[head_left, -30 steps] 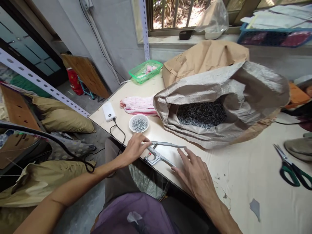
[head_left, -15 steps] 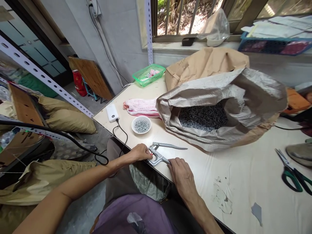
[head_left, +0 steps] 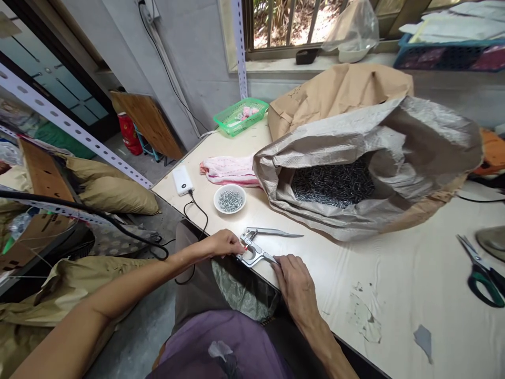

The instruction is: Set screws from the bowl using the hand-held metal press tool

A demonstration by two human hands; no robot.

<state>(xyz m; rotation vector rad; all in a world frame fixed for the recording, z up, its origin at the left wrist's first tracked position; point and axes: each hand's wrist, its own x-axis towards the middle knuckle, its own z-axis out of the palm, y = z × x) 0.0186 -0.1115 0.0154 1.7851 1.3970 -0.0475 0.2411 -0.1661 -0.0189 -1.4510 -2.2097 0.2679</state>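
Observation:
Grey spring-loaded pliers (head_left: 257,255) with a C-shaped jaw lie near the table's front edge, their two handles spread apart. My right hand (head_left: 294,279) is closed on the end of the lower handle. My left hand (head_left: 226,243) pinches at the jaw end; a tiny red bit shows by the fingertips, but what it holds is too small to make out. Behind the left hand stands a white bowl (head_left: 230,199) of small silvery metal pieces. An open woven sack (head_left: 323,138) to the right holds many small dark metal pieces (head_left: 335,181).
A white power bank (head_left: 182,180) with a black cable lies at the left table edge. Pink-white cloth (head_left: 229,170), a green basket (head_left: 241,117) and a brown paper sack (head_left: 339,87) are at the back. Scissors (head_left: 483,273) and a grey scrap (head_left: 423,342) lie at right.
The view has shifted slightly. My left hand has moved a little at the jaw of the pliers, fingers still pinched. My right hand keeps its grip on the handle.

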